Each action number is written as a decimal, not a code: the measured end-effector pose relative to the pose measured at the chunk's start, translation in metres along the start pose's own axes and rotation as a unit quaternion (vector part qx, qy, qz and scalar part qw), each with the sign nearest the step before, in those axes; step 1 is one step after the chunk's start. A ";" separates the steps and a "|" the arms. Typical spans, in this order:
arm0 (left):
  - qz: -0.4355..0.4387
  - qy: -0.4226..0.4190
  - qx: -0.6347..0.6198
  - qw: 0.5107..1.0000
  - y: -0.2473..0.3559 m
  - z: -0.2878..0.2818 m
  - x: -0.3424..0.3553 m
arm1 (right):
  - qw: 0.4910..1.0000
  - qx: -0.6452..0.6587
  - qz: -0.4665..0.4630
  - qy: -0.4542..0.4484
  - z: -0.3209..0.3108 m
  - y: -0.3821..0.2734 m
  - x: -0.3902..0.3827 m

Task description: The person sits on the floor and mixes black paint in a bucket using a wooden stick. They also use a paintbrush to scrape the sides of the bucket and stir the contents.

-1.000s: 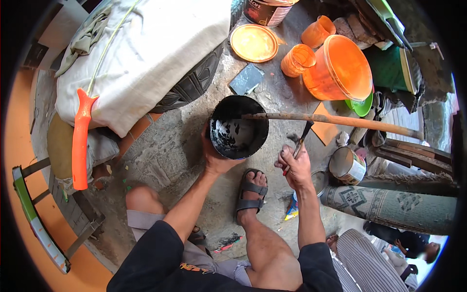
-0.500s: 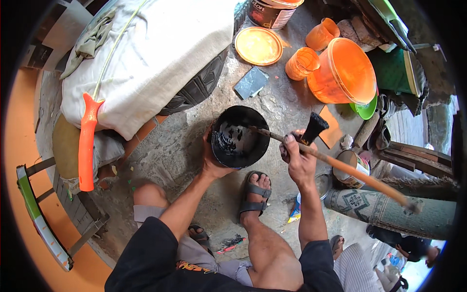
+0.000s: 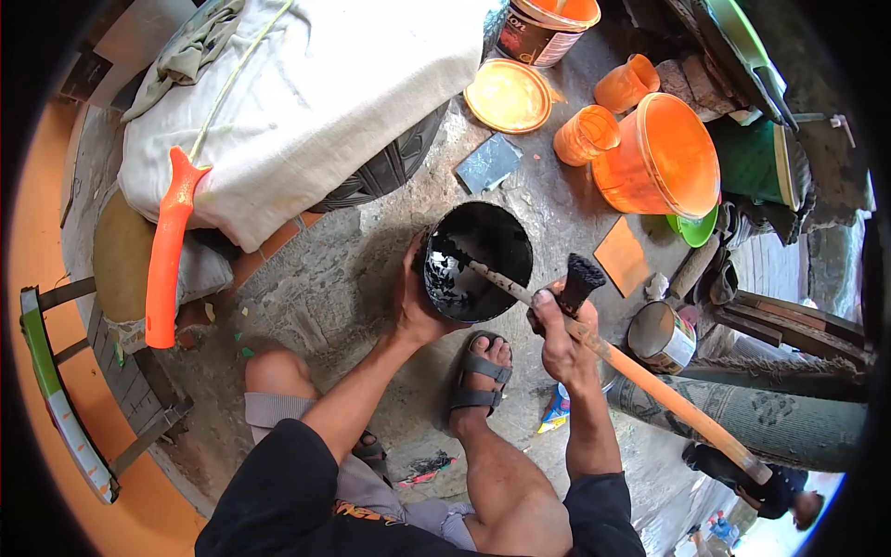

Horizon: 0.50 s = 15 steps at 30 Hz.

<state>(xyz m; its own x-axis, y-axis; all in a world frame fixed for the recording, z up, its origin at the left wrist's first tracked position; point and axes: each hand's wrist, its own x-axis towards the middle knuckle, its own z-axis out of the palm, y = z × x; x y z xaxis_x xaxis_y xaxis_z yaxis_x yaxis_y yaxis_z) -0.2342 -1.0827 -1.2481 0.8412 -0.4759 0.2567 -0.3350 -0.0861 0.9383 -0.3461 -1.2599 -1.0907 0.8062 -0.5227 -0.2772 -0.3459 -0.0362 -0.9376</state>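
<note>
My left hand [image 3: 414, 302] grips the side of a round black tub [image 3: 516, 251] and holds it up at a tilt. Wet black paint [image 3: 455, 288] coats the tub's inside. My right hand [image 3: 562, 345] is closed around a long wooden stick [image 3: 650, 382], whose pale, stained tip reaches into the tub. The same hand also has a paintbrush [image 3: 583, 278], its black-coated bristles pointing up. Both hands are over the floor, in front of my sandalled foot [image 3: 482, 371].
Beyond the tub lie a dark tile [image 3: 489, 161] and an orange-smeared lid [image 3: 508, 96]. At right stand an orange bucket [image 3: 640, 176], orange cups [image 3: 587, 136] and a tin [image 3: 661, 336]. A rolled mat [image 3: 742, 413] lies nearer. A white cloth [image 3: 306, 102] covers something at left.
The black tub and my left hand have shifted right. My right hand has come slightly lower, and the stick now slopes more steeply, its tip still inside the tub.
</note>
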 end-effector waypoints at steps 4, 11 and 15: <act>0.008 -0.020 0.027 0.999 0.005 -0.001 0.001 | 0.992 0.057 0.006 0.111 -0.008 -0.001 -0.004; 0.002 -0.020 0.018 1.000 0.011 0.006 -0.002 | 0.991 0.066 -0.027 0.116 0.003 0.016 -0.006; -0.024 -0.006 -0.029 0.999 0.007 0.009 -0.005 | 0.998 0.032 0.006 0.058 0.001 0.021 -0.002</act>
<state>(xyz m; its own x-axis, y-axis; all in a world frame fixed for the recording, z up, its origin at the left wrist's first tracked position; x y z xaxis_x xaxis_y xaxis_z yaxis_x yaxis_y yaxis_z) -0.2449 -1.0891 -1.2453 0.8506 -0.4826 0.2088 -0.2692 -0.0586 0.9613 -0.3546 -1.2586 -1.1096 0.7396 -0.6188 -0.2649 -0.3197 0.0233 -0.9472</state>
